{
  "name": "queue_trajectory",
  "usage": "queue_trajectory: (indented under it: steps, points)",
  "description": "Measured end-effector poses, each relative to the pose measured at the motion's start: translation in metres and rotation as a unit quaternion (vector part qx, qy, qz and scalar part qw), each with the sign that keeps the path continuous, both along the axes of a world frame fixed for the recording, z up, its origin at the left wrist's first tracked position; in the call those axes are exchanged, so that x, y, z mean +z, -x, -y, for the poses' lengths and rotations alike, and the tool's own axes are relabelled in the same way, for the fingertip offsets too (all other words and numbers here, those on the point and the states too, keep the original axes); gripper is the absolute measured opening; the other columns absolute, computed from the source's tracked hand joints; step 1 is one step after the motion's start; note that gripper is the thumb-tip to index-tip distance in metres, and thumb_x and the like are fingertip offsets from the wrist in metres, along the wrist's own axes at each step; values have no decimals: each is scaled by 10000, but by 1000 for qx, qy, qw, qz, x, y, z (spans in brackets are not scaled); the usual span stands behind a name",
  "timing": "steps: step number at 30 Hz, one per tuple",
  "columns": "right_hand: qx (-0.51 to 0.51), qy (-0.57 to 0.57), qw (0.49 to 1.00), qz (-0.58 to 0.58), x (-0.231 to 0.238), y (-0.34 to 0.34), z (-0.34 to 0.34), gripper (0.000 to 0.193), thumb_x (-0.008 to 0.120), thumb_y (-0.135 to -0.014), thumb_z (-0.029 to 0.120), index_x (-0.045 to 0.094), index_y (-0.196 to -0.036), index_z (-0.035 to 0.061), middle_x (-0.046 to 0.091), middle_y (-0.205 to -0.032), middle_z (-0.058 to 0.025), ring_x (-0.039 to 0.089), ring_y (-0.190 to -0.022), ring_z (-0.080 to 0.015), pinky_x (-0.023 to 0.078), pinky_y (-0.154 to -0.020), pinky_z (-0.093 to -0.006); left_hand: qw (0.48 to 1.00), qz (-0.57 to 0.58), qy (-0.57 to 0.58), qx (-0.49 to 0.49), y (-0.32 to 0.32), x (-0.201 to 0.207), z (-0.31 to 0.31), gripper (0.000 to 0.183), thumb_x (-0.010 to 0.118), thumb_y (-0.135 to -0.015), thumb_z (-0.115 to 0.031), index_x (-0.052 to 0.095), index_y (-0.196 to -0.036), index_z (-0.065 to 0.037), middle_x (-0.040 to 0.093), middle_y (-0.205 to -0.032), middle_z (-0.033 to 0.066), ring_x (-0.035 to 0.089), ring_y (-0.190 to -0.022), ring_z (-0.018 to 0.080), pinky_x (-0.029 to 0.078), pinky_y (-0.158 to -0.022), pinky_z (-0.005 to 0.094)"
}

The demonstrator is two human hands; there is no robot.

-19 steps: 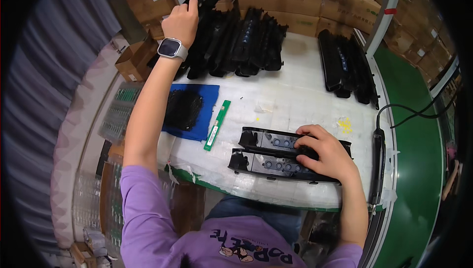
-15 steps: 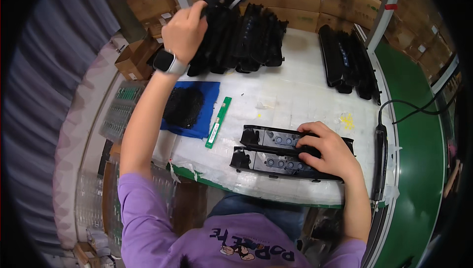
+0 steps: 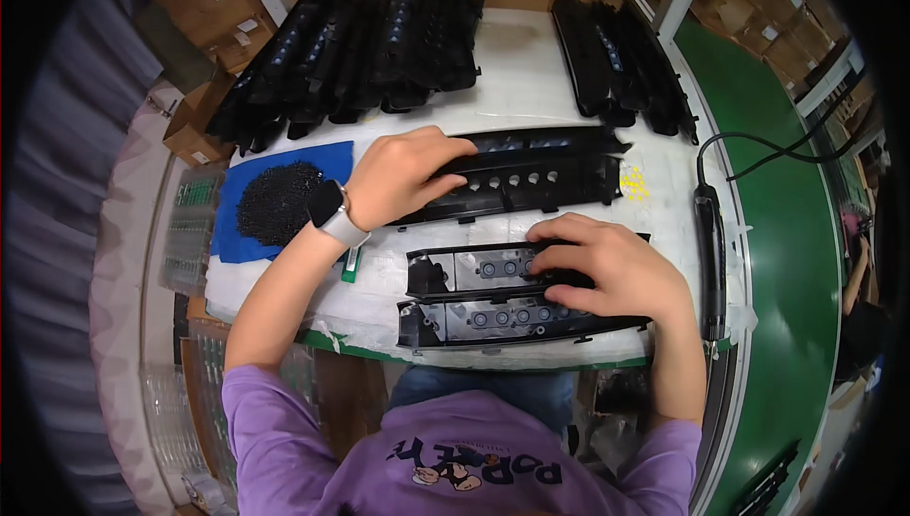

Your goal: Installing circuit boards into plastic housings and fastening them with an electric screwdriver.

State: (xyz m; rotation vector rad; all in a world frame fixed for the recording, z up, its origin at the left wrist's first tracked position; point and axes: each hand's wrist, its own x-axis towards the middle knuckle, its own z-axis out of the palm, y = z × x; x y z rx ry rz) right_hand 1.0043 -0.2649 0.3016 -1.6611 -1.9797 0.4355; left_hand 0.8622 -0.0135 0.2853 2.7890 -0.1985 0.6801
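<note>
A: Left hand (image 3: 403, 178) first. Fingers (image 3: 445, 151) spread and curled down over the near-left part of the long black housing (image 3: 531, 175), thumb along its near edge. Pressing or gripping from above; whether the fingertips hook under the far edge, I cannot tell.

B: And the right hand (image 3: 607, 265)?

A: Fingers (image 3: 559, 232) bent, tips down on the far one of the two shorter black frames (image 3: 474, 270). It holds nothing clear of the table; the palm hides the frames' right ends. The near frame (image 3: 493, 319) lies just beside its twin, close to the table's front edge.

B: The relation that counts?

A: The long housing lies directly beyond the two frames, parallel to them, just apart. Its long axis runs left to right across the person, the right end tilted slightly away. The left hand is already on it, so that hand is nearer; the right hand sits one row closer to the body.

B: Which way does it face?

A: Open side up, I judge: a row of round holes shows along its middle. The jagged end points right, toward the yellow sticker sheet (image 3: 633, 182).

B: Beyond the hands?

A: A blue mat (image 3: 327, 161) at the left bearing a heap of small black parts (image 3: 278, 199), a green strip (image 3: 351, 265) by the wrist. Stacks of similar black housings (image 3: 351, 47) at the table's far side, more at far right (image 3: 621, 61). A black cabled tool (image 3: 711, 251) lies along the right edge of the white table (image 3: 531, 71).
</note>
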Motion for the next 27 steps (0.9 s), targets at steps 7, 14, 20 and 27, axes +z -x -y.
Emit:
queue_trajectory:
  steps: [7, 14, 20, 27]
  points:
    - [-123, -102, 987, 33, 19, -9, -15, 277, 680, -710, 114, 615, -966, 28, 580, -1072, -121, 563, -1011, -309, 471, -844, -376, 996, -47, 51, -49, 5, -5, -6, 228, 715, -740, -213, 609, -820, -28, 602, -802, 86, 566, -824, 267, 446, -765, 350]
    - [-175, -52, 960, 211, -4, -18, -40, 386, 663, -770, 182, 587, -1113, 23, 547, -1181, -144, 535, -1079, -316, 384, -975, -409, 992, 67, 107, -2, 24, 8, -6, 253, 718, -761, -238, 608, -835, -22, 599, -802, 87, 564, -813, 273, 457, -743, 354]
    - [-163, 11, 966, 201, 51, 3, -80, 225, 663, -776, 178, 657, -943, 26, 636, -936, -123, 617, -840, -325, 502, -731, -372, 967, 138, 180, 120, 42, 14, -18, 150, 668, -770, -173, 625, -752, -30, 615, -784, 86, 562, -808, 275, 459, -722, 359]
    - [-4, -250, 913, 323, 84, 25, -254, 294, 589, -770, 22, 607, -1048, 116, 583, -957, -53, 598, -917, -247, 512, -713, -367, 986, 15, 147, 75, 41, -13, 6, 308, 678, -755, -222, 580, -935, 7, 559, -1005, 157, 529, -989, 325, 449, -837, 382]
